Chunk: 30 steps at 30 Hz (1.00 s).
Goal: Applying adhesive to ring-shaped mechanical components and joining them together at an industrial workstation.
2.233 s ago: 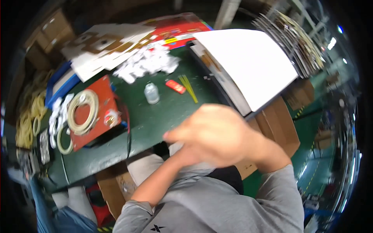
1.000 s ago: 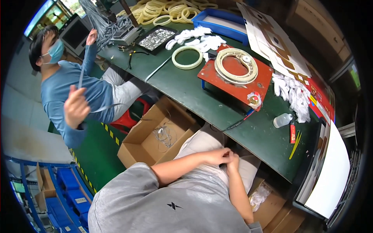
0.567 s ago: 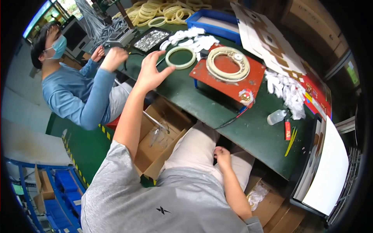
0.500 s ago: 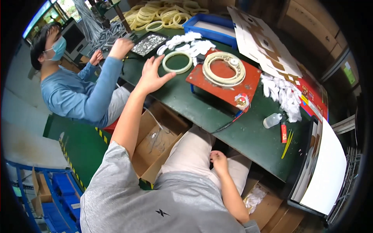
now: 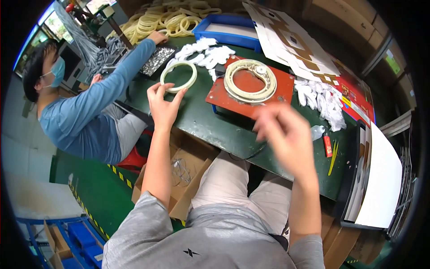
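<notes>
Cream-coloured plastic ring (image 5: pixel 178 76), toothed on its inner edge, lies flat on the dark green bench (image 5: pixel 201 121), just left of the red plate (image 5: pixel 248 92), which serves as reference for all positions below. Left hand (image 5: pixel 163 105) sits just below that ring; its fingertips (image 5: pixel 175 95) touch or nearly touch the ring's near edge, and contact cannot be confirmed. Its grip is wide, fingers spread, nothing enclosed. Right hand (image 5: pixel 284 134) hovers above the bench, just below and right of the red plate. It is motion-blurred; fingers appear loosely parted and nothing is seen in it, but the grip cannot be told with certainty.

On the red plate rests a larger cream ring assembly (image 5: pixel 250 80) with a small gear at its upper right. Above and left of the plate lies a heap of white parts (image 5: pixel 204 50); beyond it a blue tray (image 5: pixel 226 32). Right of the plate is a second spread of white parts (image 5: pixel 322 101), then a small clear bottle (image 5: pixel 317 131) and a red lighter (image 5: pixel 328 145). Below and left of the plate, under the bench edge, stands an open cardboard box (image 5: pixel 183 172). Far left, a co-worker in a blue sleeve (image 5: pixel 114 76) reaches to a tray of small metal parts (image 5: pixel 156 60).
</notes>
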Each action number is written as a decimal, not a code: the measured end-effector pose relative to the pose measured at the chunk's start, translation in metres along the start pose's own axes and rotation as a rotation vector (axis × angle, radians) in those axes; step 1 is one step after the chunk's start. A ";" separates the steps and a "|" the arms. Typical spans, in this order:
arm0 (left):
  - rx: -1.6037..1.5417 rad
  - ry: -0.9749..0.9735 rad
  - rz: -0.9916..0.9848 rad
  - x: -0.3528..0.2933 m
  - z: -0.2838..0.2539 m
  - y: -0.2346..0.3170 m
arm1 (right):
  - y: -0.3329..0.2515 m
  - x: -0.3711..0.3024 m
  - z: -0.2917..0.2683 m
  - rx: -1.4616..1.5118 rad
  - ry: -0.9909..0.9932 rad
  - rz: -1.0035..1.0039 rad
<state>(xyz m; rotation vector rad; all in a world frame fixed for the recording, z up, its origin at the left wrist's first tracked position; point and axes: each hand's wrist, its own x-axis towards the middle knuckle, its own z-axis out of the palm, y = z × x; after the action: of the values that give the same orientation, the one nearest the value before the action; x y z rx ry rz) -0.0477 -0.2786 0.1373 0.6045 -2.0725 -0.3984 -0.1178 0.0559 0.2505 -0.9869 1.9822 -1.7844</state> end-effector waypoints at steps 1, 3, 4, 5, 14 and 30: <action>-0.020 0.002 0.011 0.000 -0.001 -0.001 | 0.000 0.021 -0.003 -0.101 0.176 -0.050; -0.081 -0.011 0.007 0.002 0.001 0.011 | 0.016 0.058 -0.017 -0.389 0.432 -0.160; -0.114 -0.023 -0.008 0.002 0.001 0.013 | 0.032 0.072 -0.023 -0.565 0.499 -0.221; -0.125 -0.016 0.007 0.003 0.000 0.011 | 0.044 0.080 -0.025 -0.564 0.500 -0.225; -0.249 -0.032 -0.041 0.006 -0.006 0.010 | 0.049 0.099 -0.011 -0.791 0.541 -0.147; -0.785 -0.063 -0.047 -0.010 -0.046 0.049 | -0.039 -0.015 0.011 -0.195 0.122 -0.682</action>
<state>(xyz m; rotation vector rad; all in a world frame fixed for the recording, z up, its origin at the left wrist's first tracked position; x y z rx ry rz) -0.0168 -0.2344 0.1789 0.1614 -1.7585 -1.1887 -0.0884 0.0578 0.2820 -1.8296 2.0722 -2.0256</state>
